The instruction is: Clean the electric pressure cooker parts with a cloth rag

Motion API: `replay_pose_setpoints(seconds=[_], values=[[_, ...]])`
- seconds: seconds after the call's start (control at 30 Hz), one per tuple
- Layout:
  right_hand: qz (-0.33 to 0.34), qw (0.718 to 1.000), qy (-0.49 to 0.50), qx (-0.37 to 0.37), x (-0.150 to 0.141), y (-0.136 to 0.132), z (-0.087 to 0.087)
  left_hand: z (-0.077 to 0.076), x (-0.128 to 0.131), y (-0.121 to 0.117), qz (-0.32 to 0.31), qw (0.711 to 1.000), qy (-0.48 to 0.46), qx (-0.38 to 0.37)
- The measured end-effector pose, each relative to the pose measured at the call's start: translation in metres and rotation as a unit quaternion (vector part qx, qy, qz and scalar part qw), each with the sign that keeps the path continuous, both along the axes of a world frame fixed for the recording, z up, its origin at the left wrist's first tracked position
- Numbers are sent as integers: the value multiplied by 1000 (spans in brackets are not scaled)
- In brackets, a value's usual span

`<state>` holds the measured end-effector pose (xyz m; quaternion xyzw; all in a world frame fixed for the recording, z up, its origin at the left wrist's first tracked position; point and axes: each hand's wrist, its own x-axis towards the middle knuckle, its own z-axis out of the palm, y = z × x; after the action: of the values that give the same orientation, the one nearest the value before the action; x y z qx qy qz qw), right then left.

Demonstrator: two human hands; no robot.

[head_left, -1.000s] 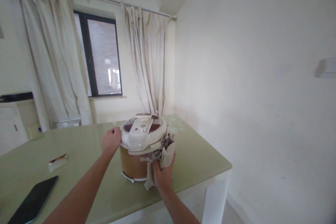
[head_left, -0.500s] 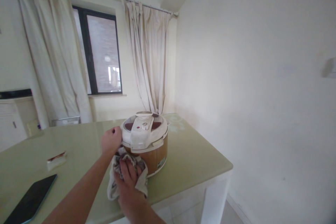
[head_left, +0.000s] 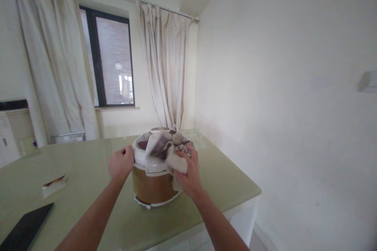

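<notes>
A rice cooker (head_left: 153, 188) with a white lid and a gold-brown body stands on the green tabletop (head_left: 224, 188). My left hand (head_left: 121, 162) is closed against the left side of its lid, its fingertips mostly hidden. Bunched in my right hand (head_left: 190, 170) is a pale cloth (head_left: 176, 160) with dark patterned patches. The cloth lies over the front right of the lid and covers the control panel; part of it is blurred by motion.
A dark tablet (head_left: 26, 227) lies at the table's near left, with a small white packet (head_left: 54, 186) beyond it. The right wall (head_left: 282, 117) runs close to the table. Curtains (head_left: 165, 70) and a window (head_left: 114, 59) are behind.
My right hand swept the cloth from the cooker's right side to its lower front left, then up and right onto the lid. My left hand stays at the lid's left side.
</notes>
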<state>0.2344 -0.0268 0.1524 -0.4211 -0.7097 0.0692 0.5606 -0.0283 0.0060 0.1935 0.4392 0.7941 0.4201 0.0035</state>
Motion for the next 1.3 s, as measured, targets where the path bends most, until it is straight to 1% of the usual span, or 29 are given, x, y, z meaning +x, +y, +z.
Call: replay_pose_setpoints(seconds=[0.07,0.1,0.17,0.27,0.33,0.4,0.47,0.53,0.6,0.67,0.7,0.77,0.83,0.87,0.9,0.97,1.03,1.1,1.13,1.17,1.2,1.23,1.3], values=[[47,987,-142,65,11,-11,15,-1,-2,0,-8,1000,4,3],[65,978,-181,76,19,-13,19,-1,-3,1,-11,1000,5,3],[65,975,-203,60,36,-9,22,-1,-3,1,-15,1000,5,3],[32,987,-157,9,51,2,19,0,-2,1,-4,1000,-5,1],[25,988,-150,15,46,-1,15,1,-1,1,7,1000,-14,1],[27,979,-195,48,35,-12,14,2,0,1,8,1000,-16,1],[37,960,-270,70,25,-22,20,2,-1,0,2,1000,-12,0],[45,945,-316,63,21,-22,34,3,-1,-1,0,1000,-10,-2],[18,953,-301,30,21,-6,54,4,0,-1,8,1000,-11,-5],[-47,966,-254,-24,21,24,76,4,1,-1,19,1000,-13,-5],[-76,967,-238,-55,19,42,87,4,2,-1,24,1000,-14,-6],[-103,959,-240,-112,12,76,105,3,3,-1,30,999,-16,-5],[-103,950,-256,-148,2,96,118,2,4,-1,32,999,-16,-4],[-103,948,-259,-155,-2,99,120,1,4,-1,31,999,-15,-2],[-103,948,-260,-153,-5,96,119,1,4,-1,31,999,-15,-1],[-88,954,-263,-115,-6,76,111,1,4,-2,30,999,-16,-1],[-38,962,-266,-45,0,49,97,1,5,-2,28,999,-17,-2],[38,965,-258,14,8,32,88,2,5,-3,25,999,-20,-4],[69,965,-252,21,12,31,86,2,5,-4,20,1000,-21,-3],[81,966,-245,15,15,36,87,3,5,-4,17,1000,-21,-2],[73,968,-239,-4,17,46,90,3,6,-5,15,1000,-20,-1],[50,971,-234,-32,17,58,94,3,6,-5,14,1000,-18,1],[-23,974,-208,-90,12,81,103,2,7,-5,19,1000,-15,3]])
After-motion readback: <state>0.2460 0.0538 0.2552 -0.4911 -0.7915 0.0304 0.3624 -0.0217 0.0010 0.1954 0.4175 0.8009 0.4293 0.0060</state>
